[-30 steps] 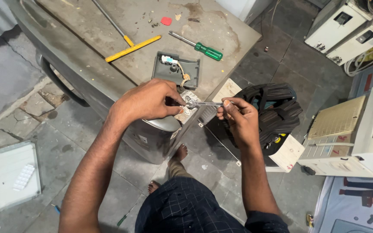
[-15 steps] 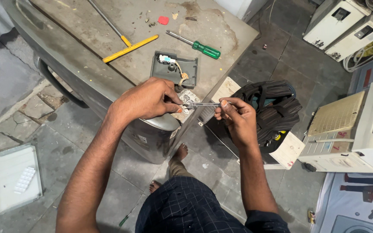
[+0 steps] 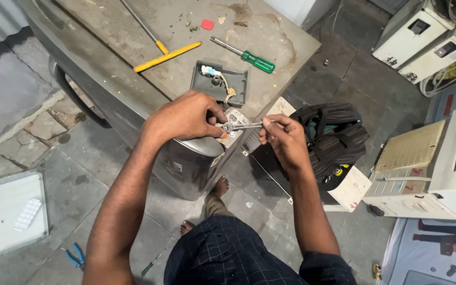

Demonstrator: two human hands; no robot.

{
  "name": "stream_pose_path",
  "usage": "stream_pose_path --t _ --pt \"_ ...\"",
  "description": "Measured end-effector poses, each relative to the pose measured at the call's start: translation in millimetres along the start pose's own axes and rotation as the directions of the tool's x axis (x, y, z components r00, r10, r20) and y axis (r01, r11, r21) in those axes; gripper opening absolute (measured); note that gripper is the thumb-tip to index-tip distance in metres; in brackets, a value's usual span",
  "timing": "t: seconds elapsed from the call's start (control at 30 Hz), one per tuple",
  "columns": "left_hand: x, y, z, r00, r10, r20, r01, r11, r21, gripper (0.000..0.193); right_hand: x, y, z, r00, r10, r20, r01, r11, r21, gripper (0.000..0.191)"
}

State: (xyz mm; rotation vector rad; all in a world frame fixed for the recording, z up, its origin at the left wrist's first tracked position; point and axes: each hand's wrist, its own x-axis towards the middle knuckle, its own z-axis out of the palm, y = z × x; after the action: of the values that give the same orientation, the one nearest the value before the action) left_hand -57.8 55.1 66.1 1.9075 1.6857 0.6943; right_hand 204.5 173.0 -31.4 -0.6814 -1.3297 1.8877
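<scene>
My right hand (image 3: pixel 283 138) grips the handle end of a small metal spanner (image 3: pixel 240 126), held level with its ring end pointing left. My left hand (image 3: pixel 186 117) pinches a small pale part (image 3: pixel 234 117) at that ring end, over the corner of a big grey appliance casing (image 3: pixel 106 58) lying on its side. Just beyond my left hand, on the casing, rests a dark grey plastic cover (image 3: pixel 222 83) with short wires and a connector.
A green-handled screwdriver (image 3: pixel 249 56), two yellow-handled tools (image 3: pixel 164 55) and a red cap (image 3: pixel 207 24) lie on the casing. A black bag (image 3: pixel 336 134) sits on the floor at right beside white appliance units (image 3: pixel 434 169). Blue pliers (image 3: pixel 75 257) and a white panel (image 3: pixel 17 211) lie at left.
Both hands stay joined at the spanner over the casing corner. The view has shifted slightly; the grip looks unchanged.
</scene>
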Motion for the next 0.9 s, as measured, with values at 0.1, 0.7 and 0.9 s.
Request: stream_pose_path --t 0.1,0.7,0.9 --pt "-1.1 0.1 1.2 1.0 -0.01 -0.027 0.01 1.0 -0.004 0.036 13.6 -1.5 1.0 0.999 -0.026 0.019 0.027 0.996 -0.082 0.019" --pt "-1.8 -5.7 0.8 0.998 -0.031 -0.049 0.027 0.996 -0.085 0.029 -8.1 4.3 39.7 0.952 -0.233 -0.197 0.155 0.926 -0.344 0.018" --pt "-0.2 -15.0 -0.3 0.993 0.09 -0.075 -0.094 0.994 -0.052 0.024 -80.5 62.5 90.9 0.942 -0.302 -0.148 0.244 0.917 -0.316 0.013"
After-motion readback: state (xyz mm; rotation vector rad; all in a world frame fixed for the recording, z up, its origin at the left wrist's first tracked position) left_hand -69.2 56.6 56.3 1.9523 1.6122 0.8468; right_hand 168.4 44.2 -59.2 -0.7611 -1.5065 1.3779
